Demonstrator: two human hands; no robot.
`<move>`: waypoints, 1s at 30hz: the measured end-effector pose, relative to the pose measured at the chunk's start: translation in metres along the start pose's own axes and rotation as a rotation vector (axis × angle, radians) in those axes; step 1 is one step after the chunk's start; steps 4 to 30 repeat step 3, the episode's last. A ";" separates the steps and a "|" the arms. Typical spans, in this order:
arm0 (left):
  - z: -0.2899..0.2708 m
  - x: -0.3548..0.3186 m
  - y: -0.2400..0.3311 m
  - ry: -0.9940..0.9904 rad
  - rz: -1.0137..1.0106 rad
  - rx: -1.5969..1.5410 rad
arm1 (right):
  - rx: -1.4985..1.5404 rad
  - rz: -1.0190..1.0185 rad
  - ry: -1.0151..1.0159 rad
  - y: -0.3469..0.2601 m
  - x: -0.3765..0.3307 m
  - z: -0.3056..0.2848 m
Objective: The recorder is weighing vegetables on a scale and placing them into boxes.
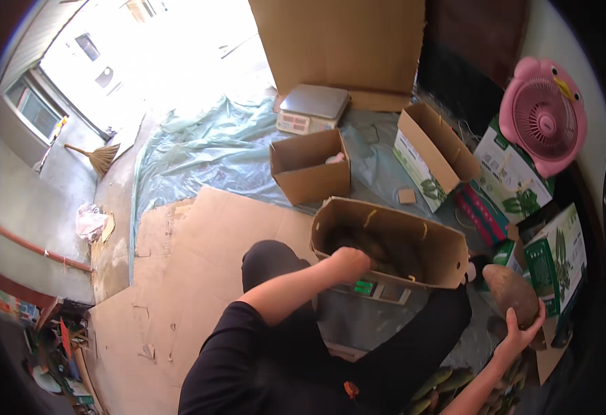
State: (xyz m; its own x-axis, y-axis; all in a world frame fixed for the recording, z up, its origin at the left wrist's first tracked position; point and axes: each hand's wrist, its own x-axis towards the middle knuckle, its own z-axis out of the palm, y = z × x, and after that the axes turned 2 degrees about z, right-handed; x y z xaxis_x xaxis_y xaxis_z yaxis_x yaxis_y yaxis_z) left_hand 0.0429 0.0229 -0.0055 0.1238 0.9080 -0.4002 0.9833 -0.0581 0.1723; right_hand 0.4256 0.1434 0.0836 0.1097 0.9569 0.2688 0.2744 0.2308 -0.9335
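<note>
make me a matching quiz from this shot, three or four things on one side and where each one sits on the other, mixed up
Things:
1. left hand
2. right hand
3. fan
4. broom

Places:
A. on the grey floor at far left
B. under a brown tuber, holding it up
C. at the rim of the open box
D. at upper right, above the green and white boxes

Pairs: 1-C, 2-B, 3-D, 4-A
</note>
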 end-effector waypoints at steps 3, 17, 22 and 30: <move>-0.002 0.003 0.000 0.023 -0.006 -0.017 | 0.161 0.003 -0.239 -0.017 0.015 0.047; -0.002 0.003 0.000 0.023 -0.006 -0.017 | 0.161 0.003 -0.239 -0.017 0.015 0.047; -0.002 0.003 0.000 0.023 -0.006 -0.017 | 0.161 0.003 -0.239 -0.017 0.015 0.047; -0.002 0.003 0.000 0.023 -0.006 -0.017 | 0.161 0.003 -0.239 -0.017 0.015 0.047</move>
